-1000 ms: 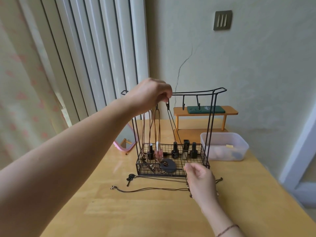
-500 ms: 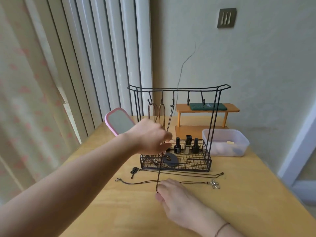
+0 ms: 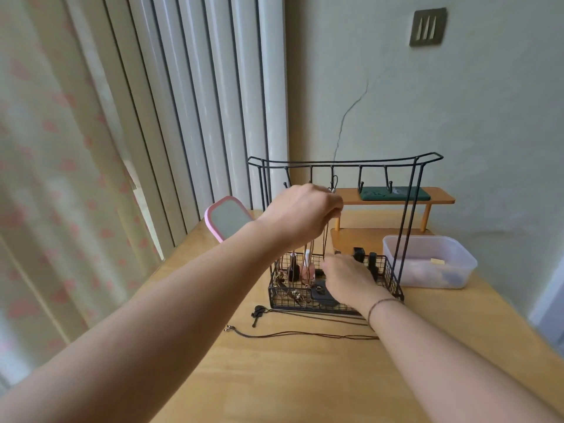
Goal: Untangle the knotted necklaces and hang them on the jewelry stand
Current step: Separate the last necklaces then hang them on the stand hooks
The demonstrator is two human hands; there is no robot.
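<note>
The black wire jewelry stand (image 3: 345, 162) stands on the wooden table (image 3: 305, 377), a row of hooks under its top rail and a mesh basket (image 3: 392, 280) at its base. My left hand (image 3: 302, 215) is raised just below the hooks and pinches a dark necklace cord (image 3: 326, 239) that runs straight down. My right hand (image 3: 345, 279) is over the basket, its fingertips closed on the cord's lower part. More cords (image 3: 308, 261) hang behind my left wrist. Two loose necklaces lie in front of the stand: a brown cord (image 3: 290, 333) and one with a black pendant (image 3: 258, 312).
A pink hand mirror (image 3: 227, 218) leans left of the stand. A clear plastic container (image 3: 427, 261) sits to its right. Behind is a small wooden shelf (image 3: 439, 198) carrying a green item (image 3: 393, 193). Small bottles (image 3: 358, 254) stand in the basket. Curtain and blinds fill the left.
My left hand rose from basket height back up to the hooks with the cord. My right hand lifted off the table and moved forward over the basket.
</note>
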